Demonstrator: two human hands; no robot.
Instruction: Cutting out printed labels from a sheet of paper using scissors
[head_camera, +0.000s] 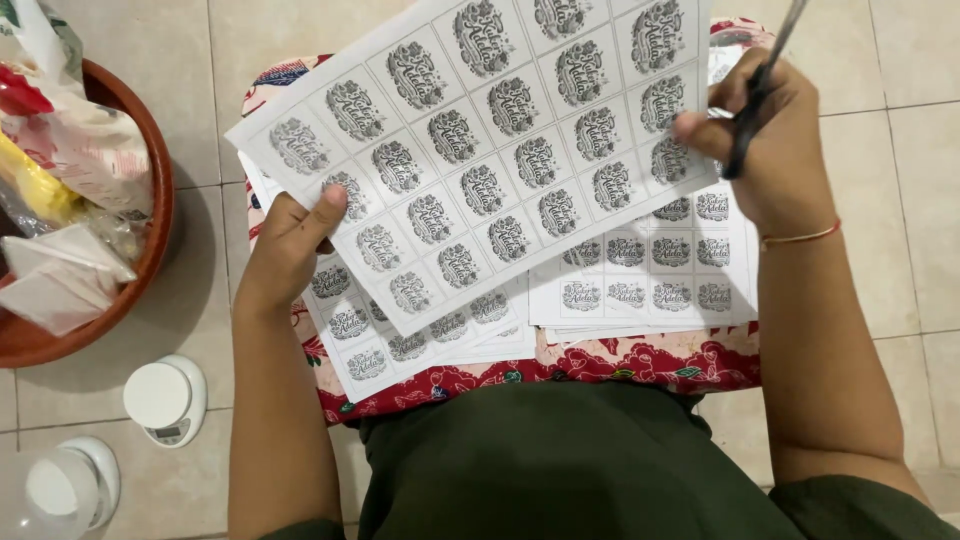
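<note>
My left hand (290, 245) pinches the lower left edge of a white sheet (480, 150) printed with a grid of round black-and-white labels, holding it tilted above my lap. My right hand (765, 140) grips the sheet's right edge and also holds a dark slim tool (760, 90), likely scissors, pointing up out of frame. Beneath the raised sheet, more label sheets (650, 270) lie stacked on a red floral cloth (640, 360) over my lap. A thin orange band circles my right wrist.
A brown round bowl (150, 250) with plastic bags and packets sits at the left on the tiled floor. Below it stand a small white kitchen scale (165, 400) and a white round container (60, 490).
</note>
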